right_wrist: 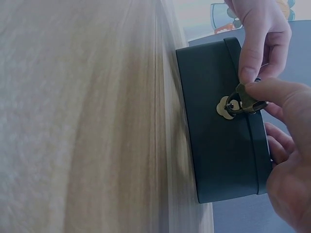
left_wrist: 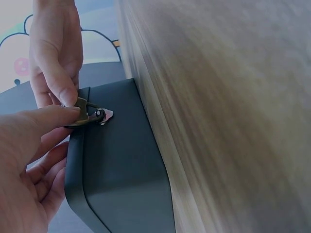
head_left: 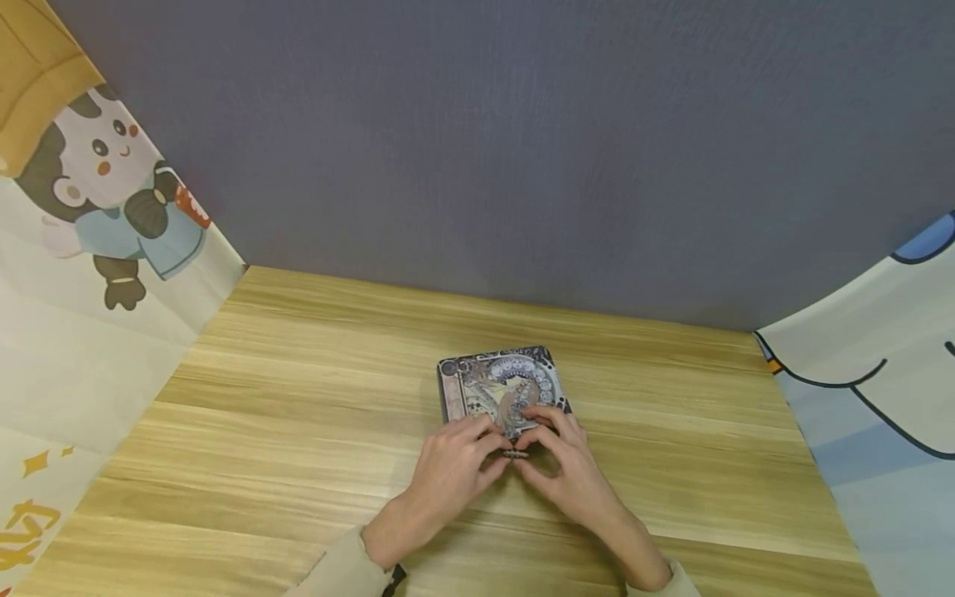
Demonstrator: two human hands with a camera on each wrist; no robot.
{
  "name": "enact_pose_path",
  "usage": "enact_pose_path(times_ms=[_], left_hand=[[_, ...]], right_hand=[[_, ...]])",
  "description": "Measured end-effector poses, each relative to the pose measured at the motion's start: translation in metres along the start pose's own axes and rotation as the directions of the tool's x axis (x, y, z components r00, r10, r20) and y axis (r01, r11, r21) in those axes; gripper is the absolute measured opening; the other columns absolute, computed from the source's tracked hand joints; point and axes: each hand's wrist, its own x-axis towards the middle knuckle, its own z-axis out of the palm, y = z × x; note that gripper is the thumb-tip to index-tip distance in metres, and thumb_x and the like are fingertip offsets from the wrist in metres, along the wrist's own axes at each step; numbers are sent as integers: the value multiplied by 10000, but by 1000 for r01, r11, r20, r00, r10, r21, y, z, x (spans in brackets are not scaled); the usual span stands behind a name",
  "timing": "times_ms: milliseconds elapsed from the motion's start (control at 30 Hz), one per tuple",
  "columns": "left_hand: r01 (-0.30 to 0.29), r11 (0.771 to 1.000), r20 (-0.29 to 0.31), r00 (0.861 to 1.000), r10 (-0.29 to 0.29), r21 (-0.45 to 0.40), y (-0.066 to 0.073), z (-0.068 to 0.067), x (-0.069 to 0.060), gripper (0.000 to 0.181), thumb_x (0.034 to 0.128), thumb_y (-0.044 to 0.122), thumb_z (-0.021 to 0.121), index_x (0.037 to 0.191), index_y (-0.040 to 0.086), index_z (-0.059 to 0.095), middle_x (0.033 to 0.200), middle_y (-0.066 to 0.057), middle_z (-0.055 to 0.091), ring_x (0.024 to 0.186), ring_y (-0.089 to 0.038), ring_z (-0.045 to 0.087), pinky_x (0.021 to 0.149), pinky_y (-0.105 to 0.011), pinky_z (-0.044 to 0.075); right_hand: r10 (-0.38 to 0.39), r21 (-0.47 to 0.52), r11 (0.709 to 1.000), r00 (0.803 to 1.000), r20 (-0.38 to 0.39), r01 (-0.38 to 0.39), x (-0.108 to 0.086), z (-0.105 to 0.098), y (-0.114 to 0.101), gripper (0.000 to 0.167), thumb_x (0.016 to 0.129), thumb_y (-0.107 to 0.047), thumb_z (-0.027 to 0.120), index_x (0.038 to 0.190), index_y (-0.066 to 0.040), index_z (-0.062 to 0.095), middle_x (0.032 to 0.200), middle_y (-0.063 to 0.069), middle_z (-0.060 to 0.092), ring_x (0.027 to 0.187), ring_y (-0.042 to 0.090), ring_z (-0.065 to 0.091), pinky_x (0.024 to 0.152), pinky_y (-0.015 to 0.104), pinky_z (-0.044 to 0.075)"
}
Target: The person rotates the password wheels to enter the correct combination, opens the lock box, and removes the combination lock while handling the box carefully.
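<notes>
A box with a patterned lid and dark sides rests on the table. At its front, a bronze-coloured padlock hangs at a small clasp plate, its shackle at the clasp's loop. Whether the shackle is locked, I cannot tell. My left hand pinches the padlock from the left with thumb and forefinger. From the other side, the thumb and fingers of my right hand pinch it too. Some fingers of both hands lie over the lid's front edge.
The wood-grain table extends around the box. Behind it stands a grey panel. Cartoon-printed sheets hang at the left and right.
</notes>
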Motion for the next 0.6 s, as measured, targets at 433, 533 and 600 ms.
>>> enact_pose_path(times_ms=[433, 533, 600], left_hand=[[-3, 1000, 6, 1000, 3, 7, -1, 1, -1, 186, 767, 246, 909, 903, 199, 792, 875, 100, 664, 707, -39, 593, 626, -142, 505], [-5, 1000, 7, 1000, 5, 12, -1, 1, -1, 190, 766, 251, 912, 903, 198, 792, 875, 100, 665, 709, -36, 593, 627, -144, 507], [-7, 1000, 6, 1000, 7, 14, -1, 2, -1, 195, 762, 255, 915, 901, 197, 791, 874, 97, 668, 710, -37, 596, 627, -147, 511]], right_hand=[[17, 5, 1000, 1000, 5, -17, 0, 0, -1, 347, 763, -122, 889, 981, -255, 654, 1357, 50, 599, 1244, 299, 527, 986, 533, 394], [15, 4, 1000, 1000, 6, -15, 0, 0, -1, 344, 765, -125, 889, 982, -255, 656, 1358, 52, 599, 1248, 302, 526, 988, 534, 394], [13, 1, 1000, 1000, 7, -13, 0, 0, -1, 343, 767, -127, 888, 984, -254, 656, 1358, 52, 598, 1250, 304, 526, 987, 534, 395]])
